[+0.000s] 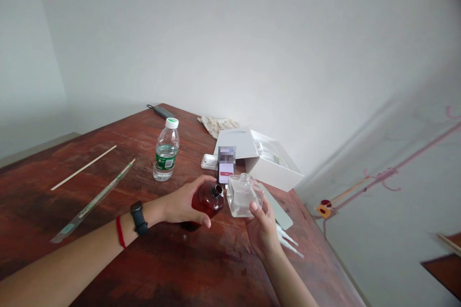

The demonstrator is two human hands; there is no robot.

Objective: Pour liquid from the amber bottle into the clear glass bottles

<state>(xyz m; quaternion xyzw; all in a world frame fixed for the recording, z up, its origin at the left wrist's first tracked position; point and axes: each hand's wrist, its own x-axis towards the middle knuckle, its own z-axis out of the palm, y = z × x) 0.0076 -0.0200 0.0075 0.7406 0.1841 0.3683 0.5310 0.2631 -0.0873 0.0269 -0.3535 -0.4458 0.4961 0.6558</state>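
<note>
A round dark red-brown glass bottle (212, 200) with an uncapped neck is gripped by my left hand (187, 201), its thumb along the near side and the fingers wrapped behind. My right hand (264, 225) holds a clear square glass bottle (242, 197), thumb in front and the fingers mostly hidden beneath and behind. The clear bottle also has an uncapped neck and is tilted slightly. Both bottles are side by side with a small gap between them. Just behind them, a phone (226, 172) with a lit screen stands upright.
A plastic water bottle (166, 153) stands on the wooden table (144, 268). To the left lie a thin stick (84, 168) and wrapped chopsticks (97, 201). Behind are a white box (275, 165), a cloth (218, 125) and a grey device (162, 112). Plastic droppers (288, 240) lie at right.
</note>
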